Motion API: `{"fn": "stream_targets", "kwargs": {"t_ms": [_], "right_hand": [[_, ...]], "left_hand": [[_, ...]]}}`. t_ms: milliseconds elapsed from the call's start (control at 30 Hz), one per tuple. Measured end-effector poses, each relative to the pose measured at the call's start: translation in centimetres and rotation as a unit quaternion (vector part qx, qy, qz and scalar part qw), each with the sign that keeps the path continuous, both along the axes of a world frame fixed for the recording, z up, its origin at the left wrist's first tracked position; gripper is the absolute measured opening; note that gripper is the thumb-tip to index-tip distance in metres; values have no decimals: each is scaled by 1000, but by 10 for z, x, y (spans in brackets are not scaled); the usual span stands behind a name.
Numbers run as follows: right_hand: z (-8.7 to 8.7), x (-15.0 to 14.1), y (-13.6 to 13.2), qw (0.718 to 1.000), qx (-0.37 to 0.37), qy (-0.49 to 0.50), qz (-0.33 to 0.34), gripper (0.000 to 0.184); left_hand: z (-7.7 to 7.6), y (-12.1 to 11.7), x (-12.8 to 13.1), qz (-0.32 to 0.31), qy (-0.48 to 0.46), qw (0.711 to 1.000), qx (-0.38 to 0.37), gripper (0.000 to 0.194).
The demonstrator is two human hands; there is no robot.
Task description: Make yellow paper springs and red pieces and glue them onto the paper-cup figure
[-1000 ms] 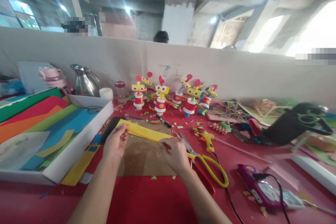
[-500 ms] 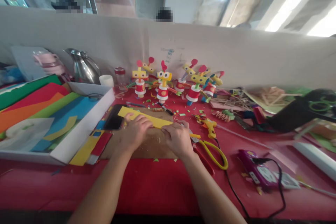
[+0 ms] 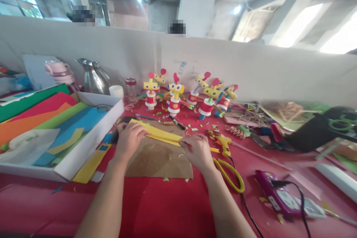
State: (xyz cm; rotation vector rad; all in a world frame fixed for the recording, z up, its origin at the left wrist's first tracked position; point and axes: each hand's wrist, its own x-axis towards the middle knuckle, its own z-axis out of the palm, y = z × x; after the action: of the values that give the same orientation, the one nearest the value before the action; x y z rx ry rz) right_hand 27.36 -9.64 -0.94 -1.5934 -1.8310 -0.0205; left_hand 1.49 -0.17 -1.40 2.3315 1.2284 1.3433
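Note:
A strip of yellow paper [image 3: 163, 134] stretches between my two hands, with a fold line along its length. My left hand [image 3: 130, 138] is closed on the strip's left end, beside a dark phone [image 3: 115, 134] that it partly covers. At the other end, the fingers of my right hand [image 3: 197, 149] pinch the strip. Beneath the paper lies a brown board [image 3: 158, 161] with scratches and small scraps on it. Yellow-handled scissors [image 3: 231, 174] rest just right of my right hand, their blades hidden by it.
Several paper robot figures [image 3: 174, 100] stand at the back. On the left is a white box [image 3: 92, 145] of coloured sheets. A yellow glue gun [image 3: 224, 143], its black cord and a purple power strip [image 3: 279, 193] lie right. A steel jug [image 3: 95, 78] stands behind.
My hands have moved apart along the yellow strip, the left one leftward and the right one slightly rightward. More of the strip and board shows between them. The view has tilted up a little.

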Motion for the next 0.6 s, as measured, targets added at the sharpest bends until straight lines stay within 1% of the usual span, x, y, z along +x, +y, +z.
{"fn": "stream_targets", "kwargs": {"t_ms": [33, 100, 133, 167, 200, 233, 267, 300, 333, 367, 400, 467, 533, 600], "right_hand": [[1, 1, 0, 1000, 5, 3, -4, 17], [2, 2, 0, 999, 22, 22, -25, 17], [3, 2, 0, 998, 29, 43, -36, 16], [4, 1, 0, 996, 34, 68, -41, 16], [4, -2, 0, 994, 35, 95, -38, 16], [5, -6, 0, 992, 32, 119, -28, 16], [5, -10, -1, 990, 27, 135, -12, 16], [5, -16, -2, 990, 21, 141, 7, 17], [5, -21, -3, 990, 18, 141, 24, 18], [5, -27, -4, 990, 14, 137, 39, 18], [5, -31, -4, 990, 9, 132, 51, 19], [5, -36, -6, 990, -1, 126, 62, 19], [5, -37, -6, 991, -10, 124, 59, 17], [3, -34, -5, 991, -11, 125, 51, 15]], "left_hand": [[1, 1, -3, 12, -28, 1000, -5, 14], [4, 1, -5, 65, -130, 989, -23, 11], [6, 0, -4, 89, -193, 976, -51, 9], [7, -2, -1, 96, -253, 958, -97, 9], [8, -6, 6, 86, -301, 936, -160, 12], [9, -11, 14, 40, -328, 913, -238, 18], [8, -17, 24, -33, -331, 888, -317, 24], [7, -24, 35, -93, -326, 862, -377, 27], [4, -30, 46, -134, -326, 838, -416, 26], [1, -35, 55, -160, -330, 821, -437, 25], [-2, -39, 62, -162, -337, 817, -438, 22], [-7, -41, 67, -136, -365, 816, -428, 20], [-7, -37, 63, -106, -395, 809, -422, 22], [-5, -29, 53, -88, -426, 794, -424, 26]]}}
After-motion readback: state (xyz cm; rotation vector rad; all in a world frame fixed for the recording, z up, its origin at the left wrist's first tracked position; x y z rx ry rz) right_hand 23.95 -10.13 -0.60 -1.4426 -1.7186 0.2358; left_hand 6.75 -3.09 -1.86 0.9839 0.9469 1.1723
